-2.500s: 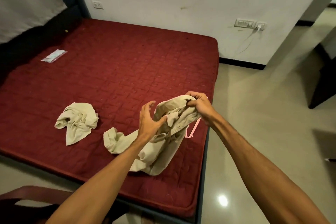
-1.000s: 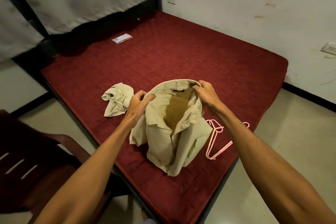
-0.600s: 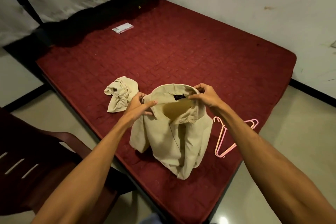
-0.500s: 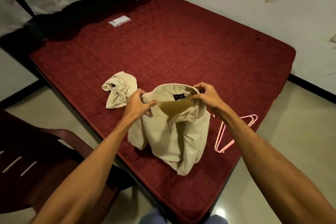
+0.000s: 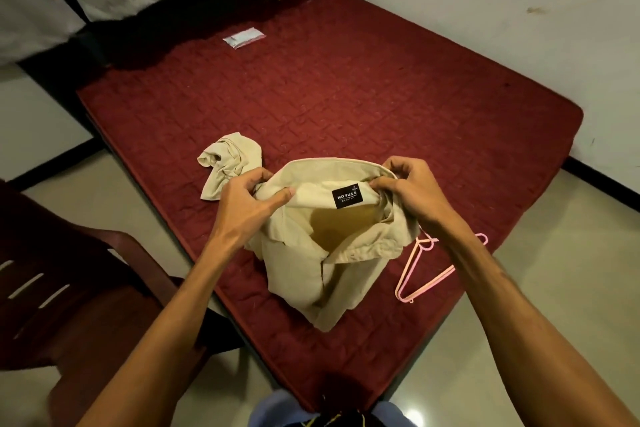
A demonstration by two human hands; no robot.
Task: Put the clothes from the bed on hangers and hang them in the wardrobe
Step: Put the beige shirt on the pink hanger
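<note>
Both hands, left point(image 5: 247, 203) and right point(image 5: 410, 192), pinch the beige cotton shirt's point(image 5: 325, 253) collar open; next, slip in the pink wire hanger point(image 5: 420, 274).

white wall point(image 5: 485, 10), glossy tiled floor point(image 5: 554, 305), dark wooden chair point(image 5: 69, 288)

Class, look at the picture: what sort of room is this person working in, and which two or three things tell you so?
Most likely a plain bedroom in a home. A large bed with a red quilted mattress fills the room, beige clothes lie on it beside a pink hanger, and a wooden chair stands at its side.
</note>
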